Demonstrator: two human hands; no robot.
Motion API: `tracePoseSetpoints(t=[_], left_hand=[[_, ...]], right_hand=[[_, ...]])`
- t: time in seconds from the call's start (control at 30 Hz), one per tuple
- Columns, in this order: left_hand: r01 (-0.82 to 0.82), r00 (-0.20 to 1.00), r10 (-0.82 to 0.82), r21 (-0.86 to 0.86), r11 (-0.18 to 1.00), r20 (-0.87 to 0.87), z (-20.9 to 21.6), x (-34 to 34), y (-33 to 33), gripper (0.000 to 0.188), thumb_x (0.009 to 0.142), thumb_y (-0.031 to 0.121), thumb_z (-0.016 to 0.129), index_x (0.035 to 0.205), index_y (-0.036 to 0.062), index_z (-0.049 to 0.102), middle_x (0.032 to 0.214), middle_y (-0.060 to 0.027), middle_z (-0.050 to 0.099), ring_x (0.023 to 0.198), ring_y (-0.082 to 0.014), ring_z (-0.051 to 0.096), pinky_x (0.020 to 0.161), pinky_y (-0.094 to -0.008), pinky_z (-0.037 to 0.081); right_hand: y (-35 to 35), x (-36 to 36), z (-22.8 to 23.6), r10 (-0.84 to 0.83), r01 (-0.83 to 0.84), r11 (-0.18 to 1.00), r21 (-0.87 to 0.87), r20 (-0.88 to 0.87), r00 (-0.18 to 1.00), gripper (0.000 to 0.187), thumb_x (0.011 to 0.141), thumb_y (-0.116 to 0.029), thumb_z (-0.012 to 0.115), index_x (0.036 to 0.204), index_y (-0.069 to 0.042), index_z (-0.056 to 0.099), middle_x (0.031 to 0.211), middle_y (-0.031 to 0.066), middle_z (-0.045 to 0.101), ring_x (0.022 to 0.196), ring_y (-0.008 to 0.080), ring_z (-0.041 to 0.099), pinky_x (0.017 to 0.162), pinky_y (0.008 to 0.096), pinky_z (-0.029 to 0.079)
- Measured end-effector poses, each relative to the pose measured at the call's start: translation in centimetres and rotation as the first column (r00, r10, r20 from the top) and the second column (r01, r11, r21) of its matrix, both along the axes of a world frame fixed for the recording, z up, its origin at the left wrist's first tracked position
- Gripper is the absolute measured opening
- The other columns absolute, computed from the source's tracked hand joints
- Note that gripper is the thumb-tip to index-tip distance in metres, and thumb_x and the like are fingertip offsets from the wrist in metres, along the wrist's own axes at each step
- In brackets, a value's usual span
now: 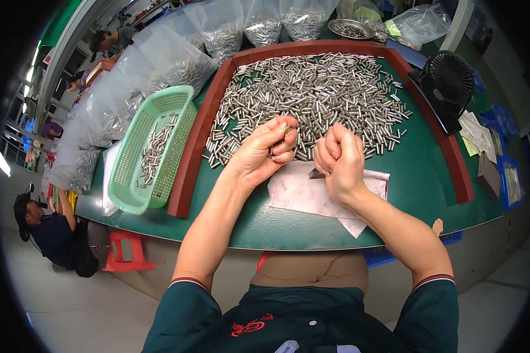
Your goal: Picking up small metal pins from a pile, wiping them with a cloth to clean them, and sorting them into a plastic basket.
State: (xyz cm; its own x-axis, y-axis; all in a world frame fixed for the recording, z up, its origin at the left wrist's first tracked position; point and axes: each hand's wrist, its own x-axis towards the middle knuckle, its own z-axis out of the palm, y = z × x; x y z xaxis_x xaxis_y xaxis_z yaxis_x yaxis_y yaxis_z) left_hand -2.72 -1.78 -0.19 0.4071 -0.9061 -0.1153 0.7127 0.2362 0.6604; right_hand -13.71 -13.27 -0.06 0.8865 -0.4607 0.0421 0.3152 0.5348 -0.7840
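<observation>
A wide heap of short, shiny metal pins (312, 88) is spread over the green tabletop. At its near edge my left hand (264, 150) is closed, palm turned up, with a small grey metal pin partly showing between the curled fingers. My right hand (343, 165), a fist just to the right, grips a dark, flat-ended object (316, 174); most of it is hidden by the fingers, so its kind is unclear. Beneath both hands lies a stained white cloth (294, 193).
Dark red rails (185, 176) frame the heap on three sides. Left of them stands a green perforated basket (123, 191) holding some pins. Bags of pins (224, 38) line the far and left sides. A black fan (447, 82) stands right. A person (53, 235) works at left.
</observation>
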Motion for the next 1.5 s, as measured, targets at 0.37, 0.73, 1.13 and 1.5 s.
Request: tracePoseSetpoints(t=[0.37, 0.73, 1.13, 1.5], left_hand=[[-0.012, 0.998, 0.013, 0.010, 1.000, -0.054, -0.30, 0.24, 0.38, 0.018, 0.087, 0.014, 0.047, 0.100, 0.0015, 0.048, 0.069, -0.0032, 0.047, 0.046, -0.0040, 0.032, 0.044, -0.0164, 0.028], [-0.075, 0.993, 0.082, 0.080, 0.994, -0.088, 0.01, 0.06, 0.40, 0.015, 0.088, 0.016, 0.046, 0.094, 0.0023, 0.049, 0.077, -0.0096, 0.056, 0.046, -0.0040, 0.032, 0.043, -0.0160, 0.028], [-0.067, 0.996, 0.070, 0.054, 0.996, -0.064, 0.08, -0.01, 0.34, 0.014, 0.088, 0.018, 0.047, 0.090, 0.0051, 0.049, 0.062, 0.0007, 0.040, 0.048, -0.0041, 0.029, 0.043, -0.0163, 0.026], [-0.063, 0.994, 0.066, 0.041, 0.997, -0.082, 0.26, -0.11, 0.23, 0.014, 0.085, 0.013, 0.051, 0.095, 0.0026, 0.051, 0.066, -0.0012, 0.043, 0.050, -0.0043, 0.030, 0.044, -0.0158, 0.027]], right_hand=[[0.03, 0.09, 0.01, 0.001, -0.001, 1.000, -0.011, -0.002, 1.000, 0.034, 0.084, -0.020, 0.033, 0.051, -0.011, 0.026, 0.041, -0.0014, 0.026, 0.035, 0.0070, 0.020, 0.034, 0.0232, 0.018], [0.04, 0.14, -0.01, 0.002, -0.002, 1.000, -0.020, -0.001, 1.000, 0.034, 0.083, -0.019, 0.032, 0.051, -0.010, 0.026, 0.041, -0.0012, 0.025, 0.035, 0.0072, 0.020, 0.034, 0.0233, 0.017], [0.10, 0.15, -0.02, 0.004, -0.004, 1.000, -0.010, -0.003, 1.000, 0.033, 0.083, -0.019, 0.032, 0.051, -0.010, 0.026, 0.041, -0.0016, 0.025, 0.036, 0.0068, 0.019, 0.034, 0.0231, 0.018], [0.00, 0.10, 0.04, -0.001, 0.001, 1.000, -0.016, -0.010, 1.000, 0.034, 0.083, -0.019, 0.033, 0.051, -0.010, 0.027, 0.041, -0.0012, 0.026, 0.036, 0.0070, 0.020, 0.035, 0.0231, 0.018]])
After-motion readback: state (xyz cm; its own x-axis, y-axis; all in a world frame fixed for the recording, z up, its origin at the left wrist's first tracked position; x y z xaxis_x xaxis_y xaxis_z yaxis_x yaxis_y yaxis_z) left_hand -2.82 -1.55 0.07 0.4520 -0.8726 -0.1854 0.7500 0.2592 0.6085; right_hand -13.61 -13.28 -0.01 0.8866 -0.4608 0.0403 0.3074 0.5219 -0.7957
